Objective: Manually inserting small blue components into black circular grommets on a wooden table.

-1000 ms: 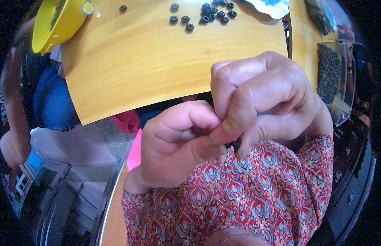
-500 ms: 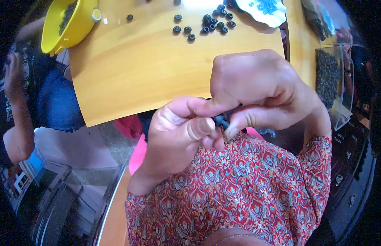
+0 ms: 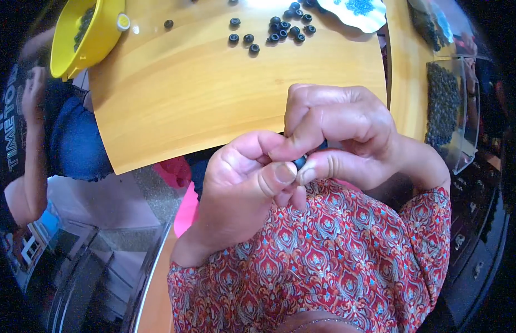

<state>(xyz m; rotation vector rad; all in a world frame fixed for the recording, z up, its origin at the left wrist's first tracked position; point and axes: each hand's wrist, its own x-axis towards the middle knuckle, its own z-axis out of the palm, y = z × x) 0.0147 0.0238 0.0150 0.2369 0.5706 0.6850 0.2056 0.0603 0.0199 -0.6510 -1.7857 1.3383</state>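
Close in front of my chest, both hands meet over a small round black part point(image 3: 300, 162), mostly hidden by the fingers. My left hand point(image 3: 230, 186) is closed, pinching the part from the left between thumb and fingers. From the right, my right hand point(image 3: 347, 125) is closed too, its thumb tip and bent forefinger pressed to the same part. Beyond the hands, several similar round black parts point(image 3: 254, 49) with ringed openings lie scattered on the far side of the wooden table point(image 3: 213, 94).
A yellow bowl point(image 3: 57, 58) of dark pieces stands at the far left. At the far right is a white wavy-edged plate point(image 3: 376, 23) with small blue pieces. A clear box of dark pieces point(image 3: 442, 105) stands at the right. Another person's hand point(image 3: 33, 94) shows at left.
My right hand has turned and its knuckles have dropped a little, the forefinger now bending over the part. The black part shows less between the fingers. My left hand keeps its pinch.
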